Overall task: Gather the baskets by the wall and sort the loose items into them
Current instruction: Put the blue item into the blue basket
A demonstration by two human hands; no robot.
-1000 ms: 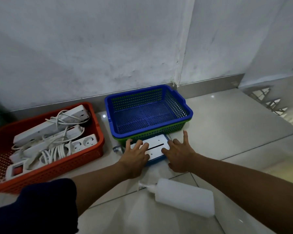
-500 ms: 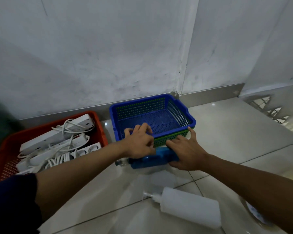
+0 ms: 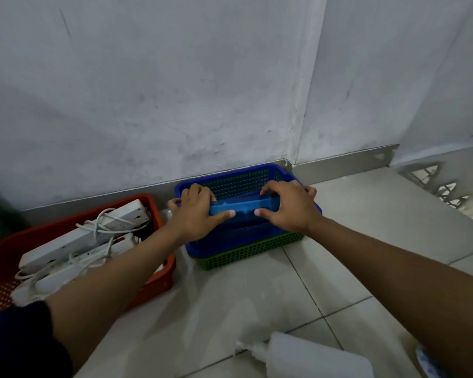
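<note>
A flat blue-and-white device is held tilted on its edge above the blue basket, which is nested in a green basket by the wall. My left hand grips the device's left end and my right hand grips its right end. Left of them a red basket holds several white power strips with tangled cords.
A white squeeze bottle lies on the tiled floor at the bottom, nozzle pointing left. A small blue-and-white object peeks out under my right forearm. The grey wall and its skirting run directly behind the baskets.
Both hands picked the blue-and-white device up from the floor in front of the blue basket and lifted it over the basket's front rim, tilting it on edge.
</note>
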